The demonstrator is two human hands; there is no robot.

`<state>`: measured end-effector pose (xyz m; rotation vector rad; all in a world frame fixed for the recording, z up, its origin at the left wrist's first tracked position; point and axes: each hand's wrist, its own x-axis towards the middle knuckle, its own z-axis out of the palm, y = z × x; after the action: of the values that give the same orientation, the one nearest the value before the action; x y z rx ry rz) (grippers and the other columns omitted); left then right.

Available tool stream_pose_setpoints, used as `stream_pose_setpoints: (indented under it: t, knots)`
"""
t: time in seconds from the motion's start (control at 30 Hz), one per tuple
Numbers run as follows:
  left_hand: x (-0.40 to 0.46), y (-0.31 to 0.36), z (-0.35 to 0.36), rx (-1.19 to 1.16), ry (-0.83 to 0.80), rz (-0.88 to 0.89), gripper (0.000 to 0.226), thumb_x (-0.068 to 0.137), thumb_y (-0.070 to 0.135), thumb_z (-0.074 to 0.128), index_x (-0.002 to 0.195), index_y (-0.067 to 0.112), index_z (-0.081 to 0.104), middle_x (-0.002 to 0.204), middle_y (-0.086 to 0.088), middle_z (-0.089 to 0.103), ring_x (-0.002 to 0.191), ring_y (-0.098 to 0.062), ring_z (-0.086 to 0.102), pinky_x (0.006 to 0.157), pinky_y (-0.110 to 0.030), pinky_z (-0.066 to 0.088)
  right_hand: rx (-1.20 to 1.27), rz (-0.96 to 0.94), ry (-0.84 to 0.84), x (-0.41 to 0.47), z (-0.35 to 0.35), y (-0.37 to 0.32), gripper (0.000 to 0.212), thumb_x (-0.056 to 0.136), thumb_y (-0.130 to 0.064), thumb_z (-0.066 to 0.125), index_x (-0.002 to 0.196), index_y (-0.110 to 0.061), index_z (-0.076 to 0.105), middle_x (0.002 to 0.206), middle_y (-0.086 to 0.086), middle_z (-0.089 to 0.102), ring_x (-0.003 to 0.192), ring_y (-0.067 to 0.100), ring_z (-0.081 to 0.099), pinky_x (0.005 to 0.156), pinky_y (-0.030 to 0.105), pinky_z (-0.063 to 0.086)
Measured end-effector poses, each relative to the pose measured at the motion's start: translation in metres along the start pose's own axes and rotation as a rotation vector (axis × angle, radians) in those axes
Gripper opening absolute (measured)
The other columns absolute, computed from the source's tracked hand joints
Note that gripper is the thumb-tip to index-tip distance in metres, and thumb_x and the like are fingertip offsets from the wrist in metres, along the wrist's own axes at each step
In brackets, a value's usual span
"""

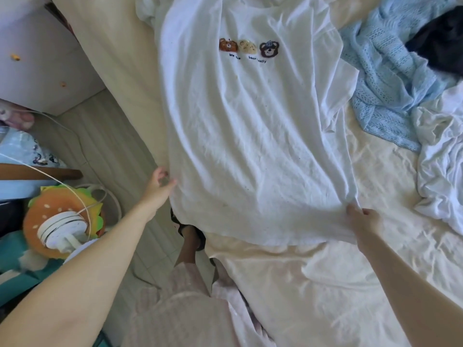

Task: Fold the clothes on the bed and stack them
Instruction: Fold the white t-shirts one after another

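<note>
The white T-shirt [250, 136] lies front-up on the bed [350, 284], bear print showing, hem toward you. Your left hand [160, 182] pinches the hem's left corner; your right hand [364, 220] pinches the right corner, so each grip is closed on cloth. Pull both corners evenly & taut to flatten wrinkles before folding; the left edge sits close to the mattress side.

Hard to see: collar & far sleeve cut off at top. Blue knit [385, 86], black garment [441, 43] & another white piece [441, 171] are bunched at right, shapes unclear.
</note>
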<state>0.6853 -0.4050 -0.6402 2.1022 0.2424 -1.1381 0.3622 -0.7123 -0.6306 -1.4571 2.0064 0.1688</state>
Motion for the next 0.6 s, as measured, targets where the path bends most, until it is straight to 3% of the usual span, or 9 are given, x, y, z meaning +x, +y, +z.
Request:
stream_pose_setpoints:
  t: [0.1,0.23,0.3,0.37,0.43,0.5,0.6]
  knots:
    - [0.012,0.014,0.007,-0.094,-0.020,0.004,0.039,0.092,0.020,0.059,0.129,0.013,0.048,0.121,-0.002,0.058,0.097,-0.012,0.057,0.076,-0.021,0.044,0.049,0.021,0.028,0.001,0.001,0.003,0.031,0.082,-0.020,0.056,0.056,-0.012,0.041,0.057,0.004,0.037,0.053,0.020,0.036,0.046,0.030,0.026]
    - [0.000,0.007,0.003,-0.169,-0.164,-0.018,0.020,0.089,0.024,0.064,0.107,0.014,0.062,0.104,-0.003,0.069,0.100,-0.023,0.065,0.083,-0.037,0.052,0.231,0.099,-0.007,-0.007,-0.006,0.004,0.027,0.084,-0.033,0.063,0.082,-0.007,0.057,0.072,0.006,0.053,0.077,0.025,0.053,0.066,0.032,0.040]
    - [-0.017,-0.001,-0.004,-0.202,-0.138,0.003,0.023,0.087,0.031,0.065,0.106,0.018,0.062,0.105,-0.001,0.069,0.098,-0.019,0.066,0.081,-0.035,0.053,0.357,0.150,-0.062,-0.014,-0.013,0.003,0.031,0.085,-0.040,0.062,0.092,-0.010,0.060,0.089,0.008,0.059,0.085,0.025,0.055,0.076,0.035,0.045]
    - [-0.037,-0.013,-0.013,-0.193,-0.095,0.024,0.023,0.087,0.033,0.065,0.105,0.020,0.061,0.105,0.002,0.068,0.097,-0.016,0.065,0.077,-0.031,0.052,0.434,0.177,-0.110,-0.020,-0.020,0.003,0.029,0.086,-0.040,0.062,0.095,-0.012,0.061,0.092,0.006,0.060,0.085,0.023,0.056,0.082,0.038,0.046]
    - [-0.053,-0.023,-0.024,-0.245,-0.108,0.011,0.030,0.088,0.030,0.063,0.114,0.015,0.059,0.110,-0.002,0.067,0.101,-0.020,0.064,0.084,-0.037,0.051,0.414,0.124,-0.088,-0.025,-0.026,0.005,0.023,0.087,-0.032,0.062,0.094,-0.011,0.060,0.081,0.003,0.057,0.075,0.021,0.054,0.071,0.033,0.045]
    - [-0.065,-0.026,-0.032,-0.362,-0.117,-0.002,0.032,0.092,0.024,0.058,0.121,0.011,0.054,0.112,-0.003,0.066,0.101,-0.020,0.064,0.085,-0.040,0.051,0.348,0.017,0.038,-0.031,-0.030,0.006,0.015,0.089,-0.025,0.059,0.093,-0.011,0.057,0.071,-0.001,0.050,0.075,0.021,0.050,0.055,0.026,0.037]
    - [-0.080,-0.015,-0.038,-0.285,0.027,0.112,0.018,0.096,0.025,0.052,0.112,0.016,0.051,0.100,0.002,0.062,0.089,-0.013,0.061,0.071,-0.030,0.048,0.321,-0.033,0.195,-0.043,-0.038,0.000,0.015,0.090,-0.028,0.053,0.095,-0.014,0.054,0.068,-0.001,0.048,0.079,0.022,0.050,0.060,0.026,0.037]
